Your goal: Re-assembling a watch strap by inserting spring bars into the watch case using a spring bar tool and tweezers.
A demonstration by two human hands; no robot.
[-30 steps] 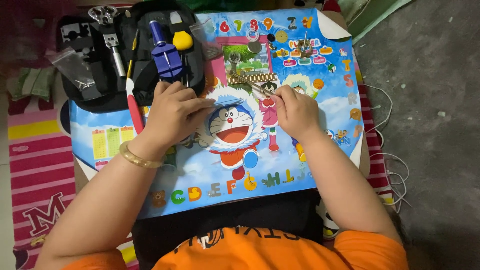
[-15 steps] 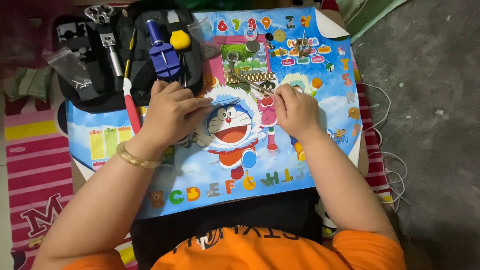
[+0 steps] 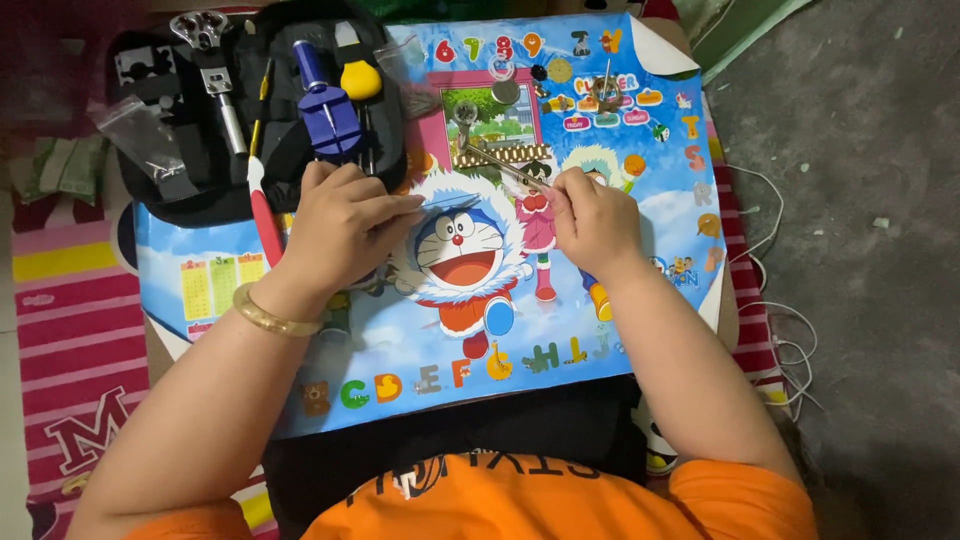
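Tweezers (image 3: 505,163) are pinched in the right hand (image 3: 592,222), a thin tool in the left hand (image 3: 345,222), so wrists are best kept planted on the mat (image 3: 640,290).

Single head-worn view, looking steeply down, close over a cartoon poster (image 3: 420,330), far edge perhaps cropped

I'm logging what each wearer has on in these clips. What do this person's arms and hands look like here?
Both forearms are bare. The left hand has a gold-coloured bangle at the wrist; the right hand shows no jewellery. Short orange sleeves of an orange top with dark lettering cover the upper arms.
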